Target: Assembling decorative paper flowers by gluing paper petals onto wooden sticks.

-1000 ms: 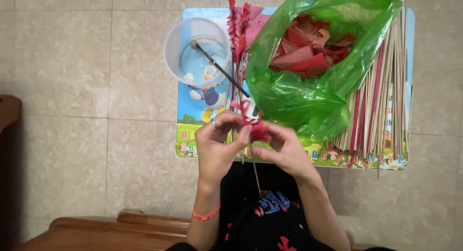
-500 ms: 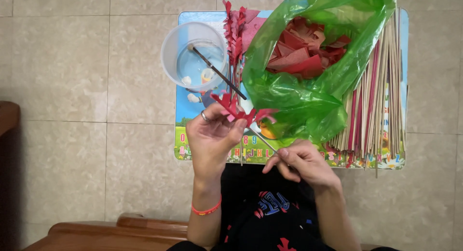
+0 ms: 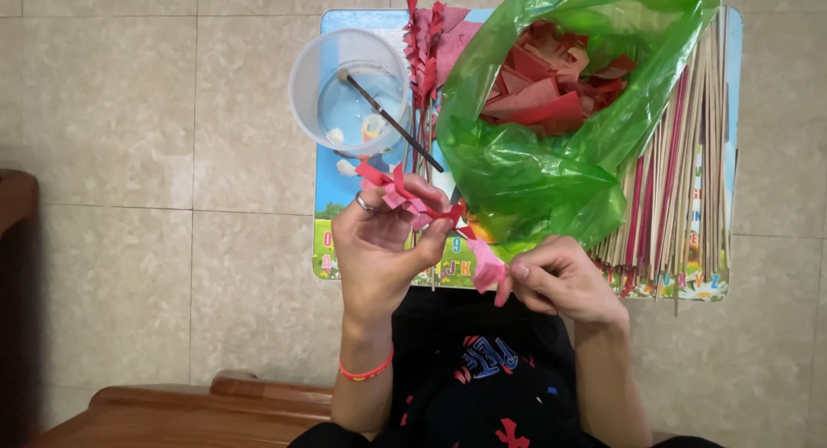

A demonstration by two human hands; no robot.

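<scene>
Two bare hands work over a small picture-printed table (image 3: 332, 241) that stands on a pale tiled floor (image 3: 129, 155). Farthest left, a dark wooden edge (image 3: 13, 198) shows at the frame's side, and more brown wood (image 3: 189, 413) runs along the bottom. Next comes a clear plastic cup (image 3: 349, 90) on the table's left part, with a thin dark brush (image 3: 392, 121) leaning in it and jutting out over the rim toward the right. Just below the cup, the left hand (image 3: 379, 254), which wears a ring on one finger and a red band at the wrist, is raised with its fingers curled closed around a fringed strip of red paper (image 3: 401, 194); the strip fans out above the fingertips and trails down to the right. Behind it, a bunch of finished red-fringed sticks (image 3: 426, 34) lies pointing away from the person. The right hand (image 3: 560, 280) sits lower and to the right, its thumb and fingers pinched shut on the pink end of the same paper (image 3: 487, 267), so the strip spans between both hands above the table's near edge. Beyond that hand, a green plastic bag (image 3: 534, 172) lies open, with red paper pieces (image 3: 543, 77) inside. Farthest right, a heap of thin bamboo sticks (image 3: 680, 172) lies lengthwise, some tinted red.
</scene>
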